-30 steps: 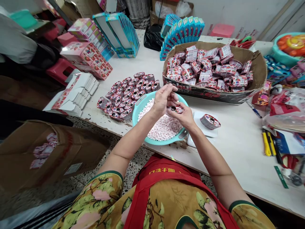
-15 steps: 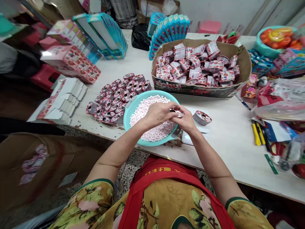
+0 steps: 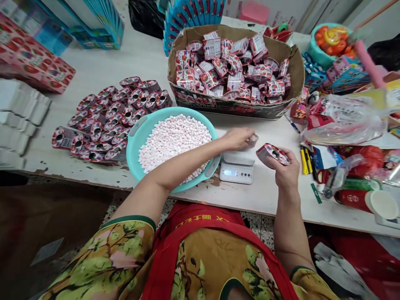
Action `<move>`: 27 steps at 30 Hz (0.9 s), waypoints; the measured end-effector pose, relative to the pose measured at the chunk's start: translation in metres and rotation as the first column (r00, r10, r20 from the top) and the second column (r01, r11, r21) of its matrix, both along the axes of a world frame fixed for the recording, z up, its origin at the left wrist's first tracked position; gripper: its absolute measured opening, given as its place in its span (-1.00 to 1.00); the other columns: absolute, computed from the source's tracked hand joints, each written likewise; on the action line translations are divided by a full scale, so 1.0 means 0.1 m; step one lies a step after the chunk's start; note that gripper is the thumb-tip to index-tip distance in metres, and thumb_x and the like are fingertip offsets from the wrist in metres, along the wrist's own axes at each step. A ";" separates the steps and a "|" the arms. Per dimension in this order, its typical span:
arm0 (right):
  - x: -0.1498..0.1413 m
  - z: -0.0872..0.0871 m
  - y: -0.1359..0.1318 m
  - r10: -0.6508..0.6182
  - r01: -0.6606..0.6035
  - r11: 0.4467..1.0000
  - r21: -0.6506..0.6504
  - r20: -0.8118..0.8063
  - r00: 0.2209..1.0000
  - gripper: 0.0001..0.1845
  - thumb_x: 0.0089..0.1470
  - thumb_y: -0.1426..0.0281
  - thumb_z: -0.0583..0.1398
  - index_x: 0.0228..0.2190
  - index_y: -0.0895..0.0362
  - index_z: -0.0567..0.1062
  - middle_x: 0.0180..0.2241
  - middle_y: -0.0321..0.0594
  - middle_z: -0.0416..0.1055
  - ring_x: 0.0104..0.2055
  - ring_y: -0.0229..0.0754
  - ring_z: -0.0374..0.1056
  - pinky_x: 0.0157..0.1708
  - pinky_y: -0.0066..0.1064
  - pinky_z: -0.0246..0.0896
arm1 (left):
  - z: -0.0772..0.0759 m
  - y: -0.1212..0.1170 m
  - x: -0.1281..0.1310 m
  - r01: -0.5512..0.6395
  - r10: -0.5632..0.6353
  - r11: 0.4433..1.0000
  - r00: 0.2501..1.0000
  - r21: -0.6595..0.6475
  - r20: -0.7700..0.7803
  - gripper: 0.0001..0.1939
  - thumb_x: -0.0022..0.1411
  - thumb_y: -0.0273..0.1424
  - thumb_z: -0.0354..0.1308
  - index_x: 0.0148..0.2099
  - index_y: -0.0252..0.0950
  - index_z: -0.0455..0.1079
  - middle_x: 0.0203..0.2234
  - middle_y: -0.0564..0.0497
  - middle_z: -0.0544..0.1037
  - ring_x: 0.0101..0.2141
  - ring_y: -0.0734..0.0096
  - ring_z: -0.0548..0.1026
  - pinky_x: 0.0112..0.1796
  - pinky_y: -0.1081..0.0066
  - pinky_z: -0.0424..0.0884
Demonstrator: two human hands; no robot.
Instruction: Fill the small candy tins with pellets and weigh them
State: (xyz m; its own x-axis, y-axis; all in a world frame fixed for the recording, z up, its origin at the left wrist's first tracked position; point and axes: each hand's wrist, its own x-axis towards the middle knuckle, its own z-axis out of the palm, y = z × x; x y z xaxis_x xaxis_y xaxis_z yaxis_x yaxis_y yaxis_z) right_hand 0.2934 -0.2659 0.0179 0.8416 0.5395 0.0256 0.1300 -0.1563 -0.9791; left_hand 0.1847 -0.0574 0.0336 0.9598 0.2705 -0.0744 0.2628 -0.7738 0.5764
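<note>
The hands are apart. Right of the scale, the right hand grips a pack, its hole facing upward. The left hand is behind or over the scale; blur hides whether it grips something. I think the pack should be kept nearly level, and the scale not pressed.

Cool, even light spreads across the white tabletop, apparently from overhead, and there's a soft shadow along the front of the cardboard box at one o'clock! Glare skips over the plastic bag between two and three. Below the tabletop at eight o'clock, it's all murk. Candies come out crisp near centre, the left hand slightly blurred, and lens stretch softens the paper stack at nine!
</note>
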 end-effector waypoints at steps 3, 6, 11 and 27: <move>-0.08 -0.21 0.22 0.127 -0.130 0.991 -0.044 -0.069 0.990 -0.36 -0.33 0.14 0.52 -0.17 0.12 0.58 -0.17 -0.16 0.60 -0.13 -0.05 0.50 -0.04 -0.16 0.42 | 0.13 0.25 -0.20 -0.268 0.361 0.893 0.906 -0.361 0.220 -0.54 0.15 -0.35 0.34 0.10 -0.27 0.41 -0.06 -0.07 0.60 -0.08 0.15 0.56 -0.08 0.27 0.44; -0.12 -0.44 0.46 0.239 -0.244 0.965 -0.095 -0.063 0.969 -0.32 -0.28 0.08 0.51 -0.11 0.12 0.60 -0.12 -0.13 0.58 -0.05 -0.01 0.46 0.08 -0.07 0.37 | 0.26 0.42 -0.56 -0.283 0.635 0.595 0.739 -0.752 0.224 -0.59 0.15 -0.34 0.33 0.04 -0.28 0.42 -0.19 -0.02 0.62 -0.20 0.25 0.60 -0.22 0.36 0.51; -0.15 -0.35 0.61 0.253 -0.197 0.959 -0.203 0.302 0.919 -0.26 -0.11 -0.03 0.45 0.05 0.04 0.55 0.09 -0.04 0.47 0.23 0.12 0.27 0.27 0.09 0.18 | 0.27 0.45 -1.15 -0.228 0.848 0.165 0.530 -0.960 0.020 -0.74 0.34 -0.17 0.19 -0.12 -0.27 0.46 -0.36 -0.05 0.61 -0.31 0.30 0.62 -0.41 0.45 0.51; -1.10 0.41 1.87 0.750 -0.748 0.658 -0.080 0.150 0.644 -0.38 -0.10 0.07 0.46 -0.12 0.13 0.43 -0.23 -0.27 0.42 -0.12 -0.11 0.38 -0.03 -0.16 0.40 | 0.02 0.38 -1.33 -0.258 0.905 0.088 0.424 -0.962 -0.031 -0.68 0.41 -0.11 0.10 -0.16 -0.25 0.49 -0.42 -0.04 0.61 -0.31 0.31 0.61 -0.35 0.43 0.49</move>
State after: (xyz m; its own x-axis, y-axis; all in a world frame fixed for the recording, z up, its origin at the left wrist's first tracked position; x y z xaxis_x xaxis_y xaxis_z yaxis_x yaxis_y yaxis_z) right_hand 0.1834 -0.0792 0.0590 0.1343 0.9850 0.1082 0.3559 0.0539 -0.9330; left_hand 0.0518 -0.0194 0.0360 0.4014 0.8619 -0.3098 -0.1892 0.4090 0.8927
